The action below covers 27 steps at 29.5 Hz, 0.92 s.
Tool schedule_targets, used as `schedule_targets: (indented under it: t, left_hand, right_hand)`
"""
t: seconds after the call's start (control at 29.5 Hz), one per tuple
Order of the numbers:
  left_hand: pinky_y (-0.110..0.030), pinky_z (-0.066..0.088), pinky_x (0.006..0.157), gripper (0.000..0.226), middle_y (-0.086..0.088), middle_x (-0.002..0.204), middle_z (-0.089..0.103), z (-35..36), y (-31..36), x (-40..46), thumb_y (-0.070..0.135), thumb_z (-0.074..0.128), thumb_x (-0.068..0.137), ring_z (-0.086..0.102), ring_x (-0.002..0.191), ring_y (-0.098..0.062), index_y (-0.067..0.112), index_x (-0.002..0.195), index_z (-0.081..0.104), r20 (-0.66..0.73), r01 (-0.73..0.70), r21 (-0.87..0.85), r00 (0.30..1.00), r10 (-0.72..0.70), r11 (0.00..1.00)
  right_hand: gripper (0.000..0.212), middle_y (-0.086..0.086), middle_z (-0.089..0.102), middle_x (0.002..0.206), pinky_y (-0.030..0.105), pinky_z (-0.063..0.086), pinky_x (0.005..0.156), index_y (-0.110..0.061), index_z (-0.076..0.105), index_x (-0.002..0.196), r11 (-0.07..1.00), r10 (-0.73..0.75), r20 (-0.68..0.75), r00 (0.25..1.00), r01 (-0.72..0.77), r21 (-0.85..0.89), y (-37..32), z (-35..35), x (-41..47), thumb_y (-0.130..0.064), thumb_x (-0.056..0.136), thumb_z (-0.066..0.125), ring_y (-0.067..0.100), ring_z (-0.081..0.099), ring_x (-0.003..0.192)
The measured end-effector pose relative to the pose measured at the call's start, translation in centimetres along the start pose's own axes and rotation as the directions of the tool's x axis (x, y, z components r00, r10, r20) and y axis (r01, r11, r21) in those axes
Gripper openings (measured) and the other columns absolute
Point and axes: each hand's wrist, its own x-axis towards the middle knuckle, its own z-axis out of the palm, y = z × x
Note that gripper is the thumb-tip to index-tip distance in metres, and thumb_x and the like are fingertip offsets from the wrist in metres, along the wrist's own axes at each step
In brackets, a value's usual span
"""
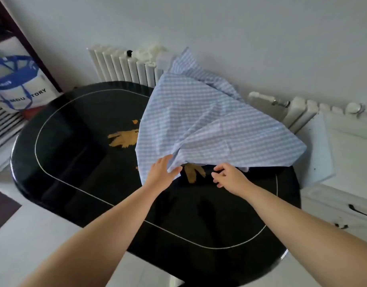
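Note:
A light blue checked cloth (201, 119) billows above the far right half of a glossy black oval table (75, 154). My left hand (161, 172) grips the cloth's near edge, with the fabric bunched over its fingers. My right hand (228, 177) hovers just below the cloth's lower edge with its fingers loosely curled and nothing in them. Gold leaf patterns (123, 137) show on the tabletop, partly hidden under the cloth.
A white radiator (124, 65) stands against the wall behind the table. A white and blue bag (16, 79) sits at the far left. A white cabinet (344, 162) with dark handles stands close to the table's right side.

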Motion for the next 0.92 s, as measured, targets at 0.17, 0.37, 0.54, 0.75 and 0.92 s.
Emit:
schedule_targets:
  t: [0.17, 0.37, 0.54, 0.75, 0.92]
  left_hand:
    - [-0.036, 0.039, 0.095, 0.041, 0.010, 0.151, 0.034, 2.6, -1.8, 2.1, 0.042, 0.048, 0.096, 0.033, 0.135, -0.022, 0.039, 0.137, 0.044, 0.007, -0.099, 0.193, 0.995, 0.099, 0.976]
    - [-0.036, 0.038, 0.103, 0.028, 0.016, 0.149, 0.038, 5.6, -2.9, 0.5, 0.026, 0.044, 0.100, 0.035, 0.135, -0.015, 0.030, 0.120, 0.064, 0.032, -0.235, 0.171, 0.972, 0.233, 0.957]
    - [-0.031, 0.038, 0.101, 0.024, 0.010, 0.143, 0.048, 9.0, -5.7, -5.8, 0.027, 0.051, 0.096, 0.043, 0.131, -0.021, 0.016, 0.111, 0.067, 0.331, -0.305, 0.171, 0.913, 0.237, 0.937]
    - [-0.031, 0.043, 0.074, 0.027, -0.005, 0.092, 0.063, 8.9, -6.3, -9.8, 0.039, 0.052, 0.094, 0.058, 0.093, -0.023, 0.016, 0.083, 0.060, 0.638, -0.221, 0.238, 0.770, 0.019, 0.946]
    - [-0.030, 0.048, 0.068, 0.024, 0.004, 0.079, 0.068, 4.8, -7.2, -9.0, 0.042, 0.054, 0.089, 0.063, 0.077, -0.013, 0.024, 0.077, 0.066, 0.338, 0.225, -0.053, 0.921, -0.194, 0.973]
  right_hand:
    - [0.042, -0.013, 0.062, 0.088, 0.028, 0.050, 0.068, -0.029, 0.037, 0.129, 0.988, -0.004, -0.047, 0.999, -0.003, -0.154, 0.6, 4.1, 1.8, -0.041, 0.091, 0.052, 0.004, 0.060, 0.081]
    - [0.036, -0.007, 0.045, 0.128, 0.025, 0.042, 0.074, -0.029, 0.040, 0.129, 0.894, -0.286, -0.147, 0.947, 0.209, -0.397, 0.3, 5.6, 2.6, -0.034, 0.094, 0.047, 0.011, 0.043, 0.116]
    - [0.062, 0.004, 0.013, 0.152, 0.042, 0.030, 0.106, -0.034, 0.026, 0.143, 0.637, -0.334, -0.004, 0.943, 0.222, -0.739, -0.8, 5.8, 4.0, -0.009, 0.091, 0.048, 0.029, 0.015, 0.137]
    - [0.054, 0.008, -0.004, 0.160, 0.052, -0.002, 0.116, -0.030, 0.035, 0.141, 0.231, -0.003, 0.253, 0.967, 0.247, -0.941, 0.7, 6.7, 5.9, -0.013, 0.092, 0.050, 0.034, -0.007, 0.145]
    - [0.019, 0.005, 0.066, 0.105, 0.031, 0.041, 0.070, -0.017, 0.061, 0.102, 0.438, 0.025, 0.181, 0.983, 0.152, -0.886, 3.8, 8.9, 3.6, -0.016, 0.091, 0.046, 0.028, 0.061, 0.094]
